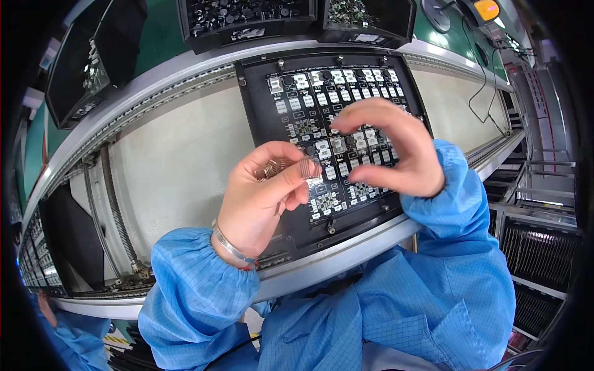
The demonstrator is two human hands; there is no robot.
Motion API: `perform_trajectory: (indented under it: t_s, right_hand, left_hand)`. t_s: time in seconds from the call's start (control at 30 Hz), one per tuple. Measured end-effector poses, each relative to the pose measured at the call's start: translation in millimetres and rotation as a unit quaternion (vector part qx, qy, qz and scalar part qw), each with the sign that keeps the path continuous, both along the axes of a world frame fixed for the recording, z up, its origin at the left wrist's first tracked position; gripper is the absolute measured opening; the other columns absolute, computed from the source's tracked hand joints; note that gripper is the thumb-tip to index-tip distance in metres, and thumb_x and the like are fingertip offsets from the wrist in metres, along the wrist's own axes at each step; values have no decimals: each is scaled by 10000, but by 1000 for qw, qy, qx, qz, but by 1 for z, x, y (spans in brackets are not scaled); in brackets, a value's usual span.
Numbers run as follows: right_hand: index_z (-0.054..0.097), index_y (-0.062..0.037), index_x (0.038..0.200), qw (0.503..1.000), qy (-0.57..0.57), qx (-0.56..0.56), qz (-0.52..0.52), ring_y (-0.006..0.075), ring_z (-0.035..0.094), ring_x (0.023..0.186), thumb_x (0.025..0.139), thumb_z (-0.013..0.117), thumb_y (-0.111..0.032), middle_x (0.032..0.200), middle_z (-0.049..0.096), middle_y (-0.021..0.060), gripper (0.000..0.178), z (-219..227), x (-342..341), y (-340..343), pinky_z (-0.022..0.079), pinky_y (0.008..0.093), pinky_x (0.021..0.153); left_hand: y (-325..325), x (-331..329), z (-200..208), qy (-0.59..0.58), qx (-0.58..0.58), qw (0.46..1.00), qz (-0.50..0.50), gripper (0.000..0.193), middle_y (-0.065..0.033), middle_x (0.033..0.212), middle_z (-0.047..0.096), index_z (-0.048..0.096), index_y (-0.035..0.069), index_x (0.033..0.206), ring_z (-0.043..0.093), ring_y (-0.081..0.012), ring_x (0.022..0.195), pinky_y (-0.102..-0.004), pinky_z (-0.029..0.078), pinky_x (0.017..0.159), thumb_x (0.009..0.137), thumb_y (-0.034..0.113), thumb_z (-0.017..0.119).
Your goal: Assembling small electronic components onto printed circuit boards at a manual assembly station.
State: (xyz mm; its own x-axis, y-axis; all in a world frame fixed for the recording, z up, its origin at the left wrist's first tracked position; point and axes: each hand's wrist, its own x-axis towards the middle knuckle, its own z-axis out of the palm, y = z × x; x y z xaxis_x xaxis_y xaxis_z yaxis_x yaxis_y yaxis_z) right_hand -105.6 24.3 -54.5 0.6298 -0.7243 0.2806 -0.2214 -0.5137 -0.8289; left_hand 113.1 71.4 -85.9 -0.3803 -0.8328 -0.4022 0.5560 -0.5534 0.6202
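My left hand (250, 188) is closed, pinching a small coil of thin metal wire (309, 169) between thumb and fingertips. More wire coils (270, 169) sit within its curled fingers. My right hand (402, 151) hovers over the board with thumb and fingers spread apart, and nothing shows between them. Beneath both hands lies a black fixture (257, 105) on the conveyor line. It carries a panel of circuit boards (296, 106) with white blocks, dark round parts and small chips in rows. My hands hide part of the panel's middle.
Black bins of loose parts stand beyond the rail: a left bin (68, 83), a middle bin (260, 42) and a right bin (396, 25). A metal rail (346, 250) runs along the near side. A cable (473, 99) hangs at the right. Another person's hand (46, 308) shows at lower left.
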Motion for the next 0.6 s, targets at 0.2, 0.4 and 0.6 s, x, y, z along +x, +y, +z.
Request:
perform_trajectory:
  t_s: [0.2,0.4,0.6]
  right_hand:
    - [612,19,1012,996,-19,-36,81,274,615,881,714,738,-27,978,626,151,327,1,20,7,495,343,778]
    - [606,29,1003,998,26,-24,-59,157,571,943,777,573,88,1049,574,97,236,-4,-22,-52,477,280,808]
    - [633,-10,923,954,184,-225,-72,225,609,872,740,599,42,924,614,88,193,-30,-30,-85,496,304,783]
  left_hand:
    - [7,-5,-4,22,-26,999,-25,168,-89,851,627,553,22,982,559,-99,627,-202,403,520,837,47,635]
    - [2,-10,10,-3,21,1000,10,199,-126,956,606,504,-2,1082,601,-164,744,-243,477,635,913,103,496]
    - [1,-10,13,-20,40,999,3,231,-195,1008,607,477,-12,1107,616,-185,756,-253,507,654,931,124,415]
